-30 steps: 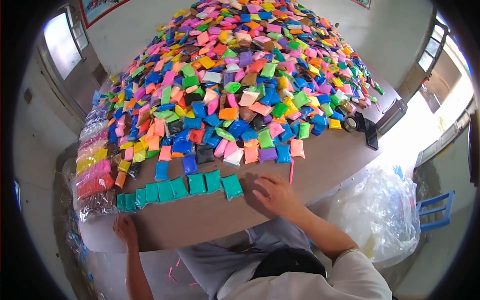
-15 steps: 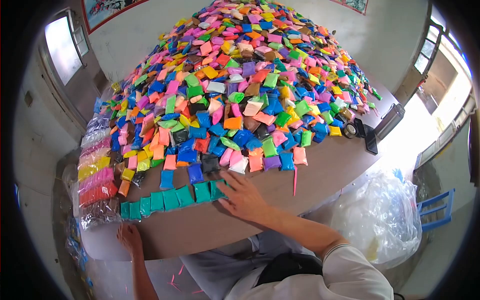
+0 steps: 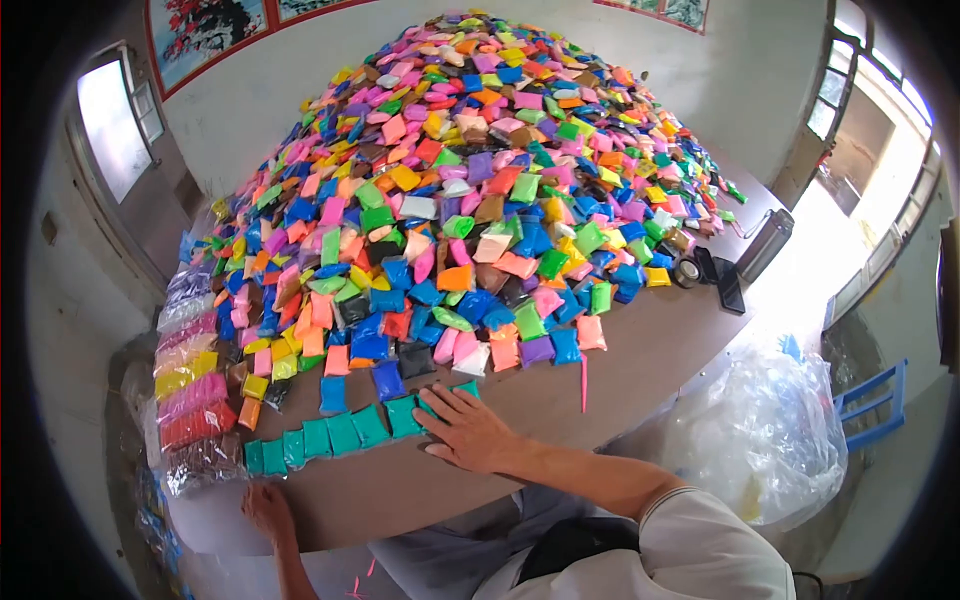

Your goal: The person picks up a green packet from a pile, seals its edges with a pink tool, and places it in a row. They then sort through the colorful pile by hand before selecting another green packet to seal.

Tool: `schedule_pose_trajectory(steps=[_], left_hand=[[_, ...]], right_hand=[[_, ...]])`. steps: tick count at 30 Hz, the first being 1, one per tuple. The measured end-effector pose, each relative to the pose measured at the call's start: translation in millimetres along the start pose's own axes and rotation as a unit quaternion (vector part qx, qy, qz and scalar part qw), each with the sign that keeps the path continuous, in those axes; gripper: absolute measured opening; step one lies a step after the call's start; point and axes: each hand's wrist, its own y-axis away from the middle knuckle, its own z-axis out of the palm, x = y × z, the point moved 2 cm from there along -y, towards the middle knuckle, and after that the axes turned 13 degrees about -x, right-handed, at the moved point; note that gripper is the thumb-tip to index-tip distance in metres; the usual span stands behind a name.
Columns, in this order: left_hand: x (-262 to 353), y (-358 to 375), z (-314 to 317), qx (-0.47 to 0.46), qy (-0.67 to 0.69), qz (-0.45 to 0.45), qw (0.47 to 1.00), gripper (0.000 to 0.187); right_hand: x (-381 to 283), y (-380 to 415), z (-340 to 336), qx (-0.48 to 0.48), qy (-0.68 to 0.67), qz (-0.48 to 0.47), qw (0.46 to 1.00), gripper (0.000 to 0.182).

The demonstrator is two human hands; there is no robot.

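Note:
A row of teal-green packets [image 3: 315, 437] lies on the table, running from the left and rising slightly to the right. My right hand [image 3: 466, 432] lies flat over the right end of this row, fingers spread, covering part of the packets there. Beyond its fingertips a bit of teal-green packet [image 3: 467, 388] shows. Near the table's front edge, just below the row's left end, my left hand [image 3: 267, 510] rests with loosely bent fingers and nothing visible in it. A blue packet [image 3: 333, 395] and a violet-blue packet [image 3: 388, 379] lie just behind the row.
A huge heap of coloured packets [image 3: 470, 190] covers the table [image 3: 640, 340]. Bundled strips of packets [image 3: 195, 430] line the left edge. Tape [image 3: 687, 272], a phone [image 3: 731, 292] and a flask [image 3: 766, 245] stand at the right. A plastic bag [image 3: 755, 440] and blue chair [image 3: 872, 405] are beyond.
The camera view has tilted, so the scene sits lower. My right hand lies flatter across the row's right end, and teal-green packet shows past its fingertips. My left hand stays by the edge.

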Motion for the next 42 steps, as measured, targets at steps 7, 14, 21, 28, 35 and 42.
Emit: schedule_pose_trajectory(steps=[7, 14, 21, 28, 35, 42], left_hand=[[-8, -2, 8, 0.016, 0.009, 0.0, 1.0, 0.018], [-15, -5, 18, 0.033, -0.008, 0.002, 0.999, 0.018], [-13, -3, 13, 0.014, -0.012, -0.003, 1.0, 0.019], [-21, -3, 18, 0.024, -0.034, -0.007, 0.999, 0.019], [-26, -6, 22, 0.029, -0.017, -0.001, 0.999, 0.019], [-33, -4, 26, 0.037, -0.023, -0.007, 0.999, 0.017]], right_hand=[[15, 17, -19, 0.134, -0.096, 0.045, 0.985, 0.048], [79, 74, -57, 0.195, -0.017, 0.238, 0.951, 0.05], [115, 104, -76, 0.171, 0.023, 0.363, 0.916, 0.088], [139, 88, -82, 0.107, 0.008, 0.379, 0.919, 0.11], [168, 54, -89, 0.121, -0.002, 0.304, 0.945, 0.117], [197, 18, -92, 0.12, -0.024, 0.265, 0.956, 0.116]])
